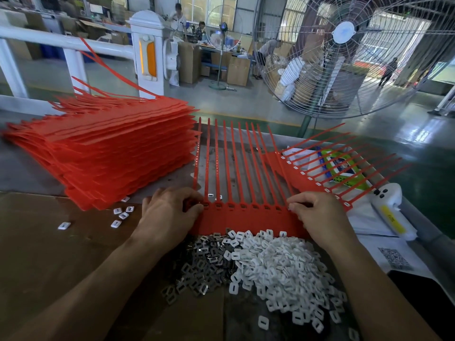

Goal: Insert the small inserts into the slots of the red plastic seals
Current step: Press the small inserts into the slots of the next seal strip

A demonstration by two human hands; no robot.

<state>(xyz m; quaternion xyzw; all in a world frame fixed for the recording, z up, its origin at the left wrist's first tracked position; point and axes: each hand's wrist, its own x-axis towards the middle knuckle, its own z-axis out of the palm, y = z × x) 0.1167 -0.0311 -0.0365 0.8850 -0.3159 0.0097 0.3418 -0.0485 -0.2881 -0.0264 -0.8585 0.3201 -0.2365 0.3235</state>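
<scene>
A strip of red plastic seals [246,219] lies flat in front of me, its tails fanning away and a row of slots along its near band. My left hand [170,214] has curled fingers at the strip's left end, fingertips on the leftmost slot. My right hand [317,212] pinches at the rightmost slot; any insert under the fingertips is hidden. Just in front of the strip sit a heap of grey metal inserts [204,264] and a larger heap of white plastic inserts [278,269].
A tall stack of red seal strips [103,153] stands at the left. A finished strip [317,168] with white inserts lies at the right over printed papers. Loose white inserts [120,215] lie on the cardboard. A big floor fan [344,45] stands beyond the table edge.
</scene>
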